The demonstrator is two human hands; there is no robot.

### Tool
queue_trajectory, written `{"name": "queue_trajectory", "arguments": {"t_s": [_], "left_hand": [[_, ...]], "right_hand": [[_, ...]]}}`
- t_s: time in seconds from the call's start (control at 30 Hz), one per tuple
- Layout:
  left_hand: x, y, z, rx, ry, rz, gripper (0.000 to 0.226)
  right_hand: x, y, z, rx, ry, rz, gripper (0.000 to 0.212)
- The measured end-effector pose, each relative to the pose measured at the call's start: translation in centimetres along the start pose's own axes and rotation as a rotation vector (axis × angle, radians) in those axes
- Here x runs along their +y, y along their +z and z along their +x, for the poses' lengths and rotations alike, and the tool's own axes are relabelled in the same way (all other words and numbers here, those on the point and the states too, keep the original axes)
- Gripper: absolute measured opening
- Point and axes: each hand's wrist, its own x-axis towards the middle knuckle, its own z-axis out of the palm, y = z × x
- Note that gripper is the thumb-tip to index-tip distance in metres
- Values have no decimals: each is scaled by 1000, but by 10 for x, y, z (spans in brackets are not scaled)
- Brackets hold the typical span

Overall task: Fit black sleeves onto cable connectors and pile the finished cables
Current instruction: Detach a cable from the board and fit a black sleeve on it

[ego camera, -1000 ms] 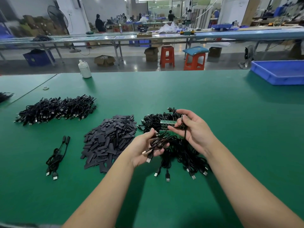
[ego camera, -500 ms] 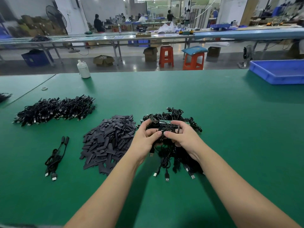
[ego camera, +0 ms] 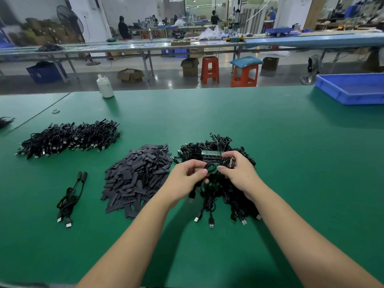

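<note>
green mat covers the big table [ego camera: 270,142], and everything sits on it. far on the left lies a long heap of black cables [ego camera: 68,138] with little metal plugs poking out. near it, closer to the person, two cables [ego camera: 70,198] lie side by side on their own, with fat black ends at the top and plugs at the bottom. behind the heap a white bottle [ego camera: 105,86] stands at the far edge of the table.

in the middle is a pile of flat black sleeves [ego camera: 137,177], all jumbled up. just beside it on the right is a messy pile of cables [ego camera: 220,196], with plugs sticking out at the near side.

both hands are over that messy pile. the left hand [ego camera: 187,177] has its fingers curled and pinches a looped black cable [ego camera: 211,168]. the right hand [ego camera: 239,173] pinches the same cable from the other side, and its fingers also curl round a small shiny connector part [ego camera: 230,162]. the two hands are very close, almost touching. the cable is lifted a bit above the pile.

far on the right a blue tray [ego camera: 351,96] sits at the table's edge.
</note>
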Motion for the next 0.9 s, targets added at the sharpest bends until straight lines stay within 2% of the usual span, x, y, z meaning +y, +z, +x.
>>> {"name": "queue_trajectory", "arguments": {"t_s": [0.07,0.17,0.23,0.3,0.37,0.5,0.63,0.77,0.83,0.9], "left_hand": [[-2,2,0,-70,-30,31,14],[-8,3,2,-156,-58,211,11],[-11,3,3,-154,-66,262,8],[-11,2,5,-33,-61,294,18],[-7,1,7,81,-58,216,26],[2,10,11,50,20,-26,24],[3,16,20,295,5,-63,25],[-5,0,22,417,-80,-261,32],[-13,-8,19,403,-105,-270,34],[-22,-12,15,386,-137,-256,35]], "right_hand": [[-2,1,1,-12,2,76,32],[-4,4,0,-30,-34,124,32],[-6,3,-1,-37,-84,103,32],[-7,2,-2,-67,-141,62,32],[-8,3,-3,-104,-192,6,33],[-13,9,-7,-160,-282,-114,35],[-17,13,-11,-117,-329,-236,38],[-15,-1,-4,8,-250,-517,46],[-11,-8,5,-73,-142,-629,59],[-8,-13,15,-197,-50,-624,77]]}}
